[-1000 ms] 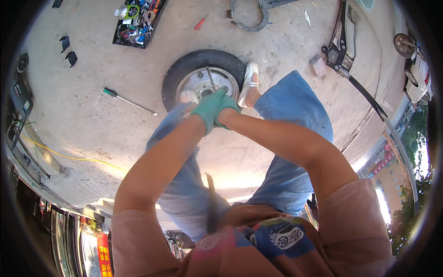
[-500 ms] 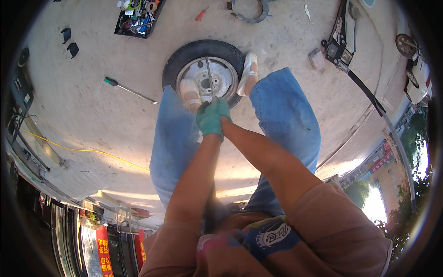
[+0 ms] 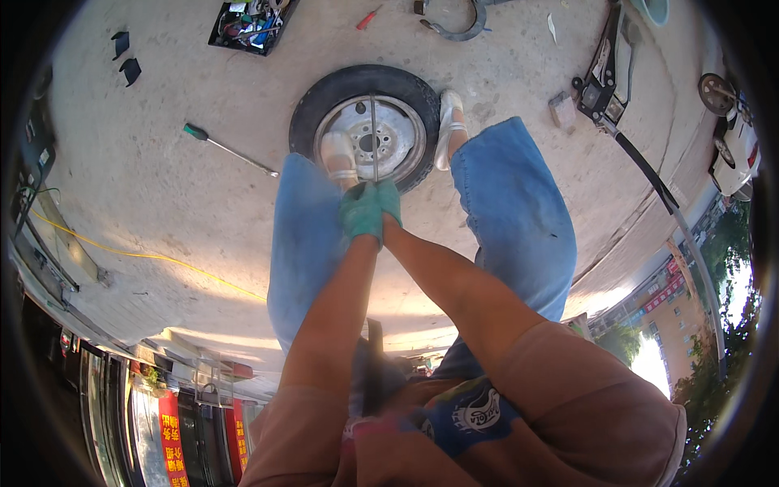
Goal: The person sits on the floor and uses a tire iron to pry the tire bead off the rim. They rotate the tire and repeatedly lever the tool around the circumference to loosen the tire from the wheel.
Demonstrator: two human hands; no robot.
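Both hands, in green work gloves, are closed together round the near end of a metal pry bar (image 3: 374, 134). My left hand (image 3: 360, 213) and my right hand (image 3: 389, 201) press side by side, and their grip hides that end. The bar reaches away over a grey steel wheel rim (image 3: 403, 154), its far tip at the rim's far edge. Round the rim sits a black tyre (image 3: 312, 105), lying flat on the ground. My left shoe (image 3: 337, 152) rests on the wheel's left part; my right shoe (image 3: 449, 122) stands close against the tyre's right side.
A green-handled long tool (image 3: 235, 152) lies at left. Beyond the tyre are a black toolbox (image 3: 264, 42), a red-handled tool (image 3: 368, 18) and a curved metal clamp (image 3: 454, 34). At right stand a floor jack (image 3: 602, 93) and a brick-like block (image 3: 561, 109). A yellow cable (image 3: 154, 256) crosses the left side.
The bar now lies straighter across the rim in the picture. Both gloved hands keep their hold and sit slightly nearer my body. The whole view has shifted a little.
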